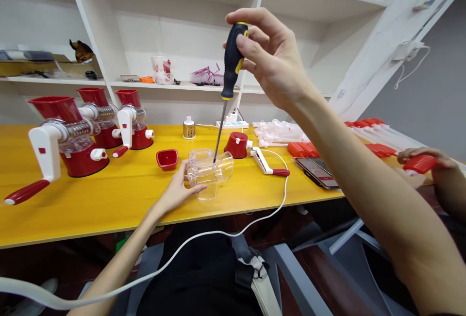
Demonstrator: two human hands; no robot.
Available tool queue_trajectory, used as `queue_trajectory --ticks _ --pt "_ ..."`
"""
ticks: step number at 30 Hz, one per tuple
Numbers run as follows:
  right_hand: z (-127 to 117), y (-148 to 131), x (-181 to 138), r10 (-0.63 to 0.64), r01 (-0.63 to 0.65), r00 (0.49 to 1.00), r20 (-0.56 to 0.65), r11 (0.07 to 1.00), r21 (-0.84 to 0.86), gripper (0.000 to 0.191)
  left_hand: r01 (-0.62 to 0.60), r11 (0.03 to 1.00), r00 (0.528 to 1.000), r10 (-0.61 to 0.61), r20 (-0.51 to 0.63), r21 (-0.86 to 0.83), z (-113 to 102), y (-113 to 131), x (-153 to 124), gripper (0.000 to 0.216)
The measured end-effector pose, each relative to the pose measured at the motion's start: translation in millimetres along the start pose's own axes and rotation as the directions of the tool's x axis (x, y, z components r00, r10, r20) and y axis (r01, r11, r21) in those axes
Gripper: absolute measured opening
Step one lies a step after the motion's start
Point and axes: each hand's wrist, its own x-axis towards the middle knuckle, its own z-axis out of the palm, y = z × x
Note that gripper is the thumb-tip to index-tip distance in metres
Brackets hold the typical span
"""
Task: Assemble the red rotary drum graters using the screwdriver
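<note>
My right hand (pixel 267 56) is closed around the black and yellow handle of a screwdriver (pixel 232 61), raised high over the table. The blade slants down, its tip at a clear plastic grater body (pixel 207 173). Whether the tip touches a screw is too small to tell. My left hand (pixel 180 187) grips the clear body from its left side, thumb along the front. Around it on the table are a red hopper (pixel 167 159), a red base (pixel 237 144), a white crank handle with a red grip (pixel 267 161) and a metal grater drum (pixel 189 128).
Several assembled red rotary graters (pixel 74 136) stand at the left of the yellow table (pixel 120 199). A white cable (pixel 218 232) loops across the front. A tablet (pixel 320 173) lies at right, near red and clear parts (pixel 280 132). Another person's hand (pixel 442 165) holds a red part.
</note>
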Motion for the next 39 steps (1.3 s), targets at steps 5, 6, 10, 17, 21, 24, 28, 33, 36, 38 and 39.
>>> queue_trajectory --ticks 5,6,10,17,21,24,28,33,36,38,39 --pt "8.2 1.4 0.0 -0.066 0.069 0.996 -0.059 0.997 0.040 0.025 0.005 1.000 1.000 -0.005 0.002 -0.008 0.0 -1.9 -0.5 0.076" --pt "8.5 0.5 0.4 -0.073 0.075 0.996 -0.048 0.995 0.058 0.022 0.002 1.000 1.000 -0.002 0.002 -0.010 0.0 -2.1 -0.6 0.075" --pt "4.4 -2.9 1.9 -0.067 0.065 0.998 0.012 0.990 0.126 0.024 0.003 1.000 1.000 -0.003 -0.004 0.000 0.4 -3.5 -0.7 0.074" --pt "8.3 -1.7 3.1 -0.091 0.094 0.993 -0.079 0.995 0.035 0.025 -0.007 1.000 1.000 0.007 -0.001 0.003 0.0 -5.4 -0.2 0.075" --pt "11.5 -2.4 4.6 -0.083 0.089 0.994 -0.076 0.993 0.073 0.021 -0.010 1.000 1.000 0.010 -0.006 0.009 0.0 -3.5 -0.6 0.075" --pt "8.8 -3.3 5.7 -0.072 0.075 0.997 -0.036 0.991 0.111 0.020 -0.002 1.000 1.000 0.002 -0.001 0.007 0.1 -2.9 -0.7 0.074" --pt "8.0 -5.5 5.1 -0.101 0.103 0.994 -0.031 0.990 0.095 0.018 -0.002 1.000 1.000 0.002 0.003 0.002 0.2 -4.5 -0.3 0.074" --pt "15.7 -10.0 3.4 -0.098 0.101 0.989 -0.113 0.995 0.022 0.015 -0.005 1.000 1.000 0.005 -0.001 -0.004 0.3 -5.9 0.3 0.074" --pt "17.8 -11.8 2.9 -0.082 0.088 0.993 -0.089 0.994 0.066 0.011 -0.003 1.000 1.000 0.003 -0.001 0.002 0.3 -4.6 0.0 0.075" --pt "17.1 -12.2 1.9 -0.072 0.077 0.996 -0.051 0.991 0.106 0.016 -0.003 1.000 1.000 0.003 0.002 0.002 0.3 -3.5 -0.4 0.075" --pt "16.4 -12.3 1.1 -0.069 0.072 0.997 -0.032 0.990 0.118 0.019 -0.003 1.000 1.000 0.003 0.002 0.002 0.3 -3.2 -0.6 0.075"
